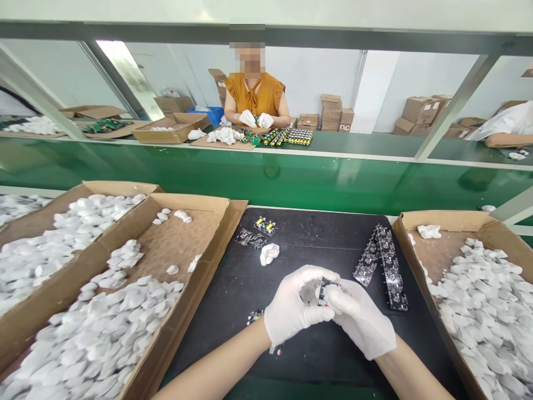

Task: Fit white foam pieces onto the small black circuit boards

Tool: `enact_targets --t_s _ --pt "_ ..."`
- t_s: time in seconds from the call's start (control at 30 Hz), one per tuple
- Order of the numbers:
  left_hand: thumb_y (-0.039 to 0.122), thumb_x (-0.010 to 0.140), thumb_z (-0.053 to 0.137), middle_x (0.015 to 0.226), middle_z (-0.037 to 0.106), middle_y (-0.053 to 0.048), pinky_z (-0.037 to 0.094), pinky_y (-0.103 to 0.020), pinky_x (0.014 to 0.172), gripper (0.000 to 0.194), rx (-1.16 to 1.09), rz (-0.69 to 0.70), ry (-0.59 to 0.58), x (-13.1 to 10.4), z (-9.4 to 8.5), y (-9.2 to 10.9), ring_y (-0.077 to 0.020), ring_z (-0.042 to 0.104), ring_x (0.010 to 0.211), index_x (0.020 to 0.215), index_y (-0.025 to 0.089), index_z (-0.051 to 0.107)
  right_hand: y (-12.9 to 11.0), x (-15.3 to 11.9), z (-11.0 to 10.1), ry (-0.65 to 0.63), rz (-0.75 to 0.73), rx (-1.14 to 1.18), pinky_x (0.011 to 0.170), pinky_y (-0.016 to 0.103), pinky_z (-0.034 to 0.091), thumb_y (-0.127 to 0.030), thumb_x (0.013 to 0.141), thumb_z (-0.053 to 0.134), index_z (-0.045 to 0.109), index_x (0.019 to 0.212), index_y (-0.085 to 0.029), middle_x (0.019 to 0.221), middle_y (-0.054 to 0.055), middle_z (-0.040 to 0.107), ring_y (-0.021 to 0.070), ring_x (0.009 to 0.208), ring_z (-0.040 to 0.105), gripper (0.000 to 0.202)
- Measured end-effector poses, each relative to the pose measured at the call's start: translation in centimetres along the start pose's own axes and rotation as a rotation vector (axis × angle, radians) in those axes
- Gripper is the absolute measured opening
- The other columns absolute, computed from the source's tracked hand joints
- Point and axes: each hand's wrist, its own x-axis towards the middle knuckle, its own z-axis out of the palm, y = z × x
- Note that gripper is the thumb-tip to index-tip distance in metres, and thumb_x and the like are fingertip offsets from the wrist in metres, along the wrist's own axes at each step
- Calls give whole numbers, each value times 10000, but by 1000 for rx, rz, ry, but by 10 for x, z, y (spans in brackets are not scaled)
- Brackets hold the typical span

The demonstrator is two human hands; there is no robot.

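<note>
Over the black mat (233, 300), my gloved left hand (295, 305) curls its fingers and thumb round a small circuit board (323, 292). From the other side my gloved right hand (362, 316) touches the same board, its fingers closed on it; fingers hide much of the board. A clump of white pieces (270, 254) lies up and left of my hands. Behind it are dark boards (252, 239) and a board with yellow parts (266, 225). More parts (255, 317) show partly under my left wrist. Long black board strips (391, 266) lie to the right.
Cardboard trays (208, 261) of white pieces stand at the left, another (412, 278) at the right. Beyond the green barrier (291, 178), a person in orange (256, 97) handles a small item near board rows (300, 137). A white sleeve (510, 119) shows far right.
</note>
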Motion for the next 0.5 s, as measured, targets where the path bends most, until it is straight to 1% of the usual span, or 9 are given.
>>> enact_targets --t_s 0.1,0.13,0.17,0.23,0.3,0.33,0.4,0.5 --pt "498 561 782 1009 664 -98 473 -354 866 544 -148 -78 1 1 2 1 -258 607 969 967 158 656 1 0 1 -26 -47 36 693 328 391 -470 737 671 427 536 -172 619 -18 377 138 656 396 434" --pt "499 573 775 1010 665 -92 472 -355 865 533 -184 -112 2 1 3 2 -258 604 973 968 162 655 1 0 2 -47 -63 53 702 326 389 -482 747 657 437 545 -170 645 -9 384 144 678 401 431" --pt "512 593 757 1014 664 -89 474 -358 858 525 -209 -142 6 2 3 3 -259 603 971 973 165 653 1 0 2 -66 -76 60 709 325 387 -495 747 652 473 575 -166 680 3 402 150 703 408 412" --pt "558 632 706 1071 643 -98 473 -367 855 529 -225 -153 33 3 2 3 -264 593 976 977 160 651 0 1 3 -75 -74 43 713 317 377 -499 724 674 570 698 -158 757 26 445 158 736 417 357" --pt "598 665 654 1157 604 -114 469 -377 865 566 -211 -112 84 3 1 3 -264 581 987 1024 161 634 1 2 3 -55 -55 31 691 300 359 -463 706 706 614 818 -156 774 27 458 148 717 405 339" --pt "602 669 649 1193 583 -117 463 -381 880 588 -195 -77 109 3 1 2 -263 573 1004 1064 167 615 1 2 2 -42 -49 42 678 291 350 -438 718 704 615 820 -154 755 19 447 139 697 391 315" --pt "559 651 692 1222 560 -117 440 -389 930 626 -123 -4 129 2 0 0 -266 550 1059 1137 183 573 3 4 1 -35 -60 85 673 288 345 -403 768 665 599 769 -149 740 12 425 134 689 378 263" --pt "444 635 751 1195 571 -114 424 -400 975 608 33 79 109 0 1 -3 -274 534 1109 1152 184 562 8 5 -1 -50 -75 87 707 303 357 -366 813 616 573 761 -153 784 27 432 154 751 399 223"
